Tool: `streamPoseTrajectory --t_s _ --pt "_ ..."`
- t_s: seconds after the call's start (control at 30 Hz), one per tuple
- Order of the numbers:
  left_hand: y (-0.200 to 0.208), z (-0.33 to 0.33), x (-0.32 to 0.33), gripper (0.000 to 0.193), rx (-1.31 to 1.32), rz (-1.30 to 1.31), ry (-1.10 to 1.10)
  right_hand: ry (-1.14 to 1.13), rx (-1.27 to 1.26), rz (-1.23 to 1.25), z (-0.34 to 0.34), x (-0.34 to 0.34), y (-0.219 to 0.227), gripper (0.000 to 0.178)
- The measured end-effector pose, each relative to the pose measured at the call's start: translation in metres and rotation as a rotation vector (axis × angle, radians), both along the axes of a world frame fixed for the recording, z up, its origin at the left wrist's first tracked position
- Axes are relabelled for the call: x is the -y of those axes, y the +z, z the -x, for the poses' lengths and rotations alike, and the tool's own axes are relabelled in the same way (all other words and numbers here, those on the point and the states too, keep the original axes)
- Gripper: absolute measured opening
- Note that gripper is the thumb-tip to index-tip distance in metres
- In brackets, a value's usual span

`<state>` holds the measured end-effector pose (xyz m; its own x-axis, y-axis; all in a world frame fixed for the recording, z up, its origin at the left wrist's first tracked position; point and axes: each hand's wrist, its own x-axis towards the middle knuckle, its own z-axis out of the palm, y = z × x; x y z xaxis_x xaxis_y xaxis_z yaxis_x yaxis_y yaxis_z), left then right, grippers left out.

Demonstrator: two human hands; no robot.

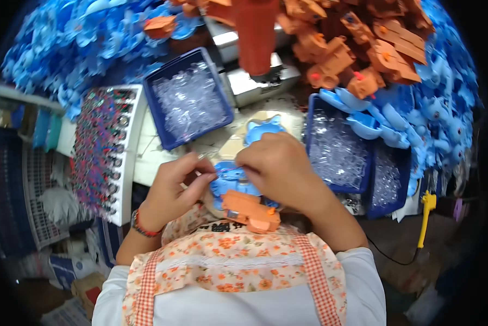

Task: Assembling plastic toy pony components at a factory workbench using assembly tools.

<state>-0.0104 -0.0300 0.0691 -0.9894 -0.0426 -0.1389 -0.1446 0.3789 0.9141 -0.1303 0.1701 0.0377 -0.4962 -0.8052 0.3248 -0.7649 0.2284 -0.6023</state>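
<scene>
Pinched fingers of my left hand point(181, 187) meet the left edge of a blue plastic toy shell point(234, 186) close to my body. From above, my right hand point(279, 168) curls over the same shell, thumb and forefinger closed together. A thin pinkish wire point(227, 170) runs across the shell between the two pinches. Against the shell's near side rests an orange plastic housing point(249, 209) with a small orange knob. Just beyond my right hand, another blue shell point(264, 129) sits on a cream-coloured block, partly covered by the hand.
Navy bins of clear small plastic parts stand at left point(160, 138) and right point(314, 141). A white tray point(138, 108) holds wired components. Behind are a red-headed machine point(255, 43), piled orange housings point(331, 62) and blue shells point(92, 38). A yellow tool point(426, 212) hangs at right.
</scene>
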Motion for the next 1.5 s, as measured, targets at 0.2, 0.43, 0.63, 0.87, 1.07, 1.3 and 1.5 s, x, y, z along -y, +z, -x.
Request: streamPoseTrajectory --t_s 0.2,0.43,0.63,0.87,1.07,1.3,1.5 --pt "-0.011 0.001 -0.001 0.01 -0.212 0.144 -0.04 0.012 0.154 -0.047 -0.003 0.003 0.004 0.011" --pt "-0.013 0.004 0.002 0.012 -0.118 -0.005 -0.094 0.01 -0.02 -0.148 -0.016 0.005 0.003 0.013" --pt "-0.018 0.002 0.005 0.012 -0.174 0.004 -0.103 0.055 -0.274 -0.207 -0.02 0.011 0.009 0.013" --pt "-0.026 0.003 0.005 0.011 -0.24 0.013 -0.145 0.144 -0.362 -0.384 -0.007 0.016 0.019 0.007" --pt "-0.027 0.002 0.005 0.011 -0.258 -0.035 -0.131 0.328 -0.343 -0.395 0.009 0.023 0.02 0.011" --pt "-0.029 0.003 0.003 0.015 -0.278 -0.027 -0.116 0.384 -0.334 -0.445 0.011 0.028 0.021 0.009" --pt "-0.024 0.006 0.003 0.012 -0.262 -0.016 -0.143 0.369 -0.413 -0.407 0.007 0.032 0.019 0.012"
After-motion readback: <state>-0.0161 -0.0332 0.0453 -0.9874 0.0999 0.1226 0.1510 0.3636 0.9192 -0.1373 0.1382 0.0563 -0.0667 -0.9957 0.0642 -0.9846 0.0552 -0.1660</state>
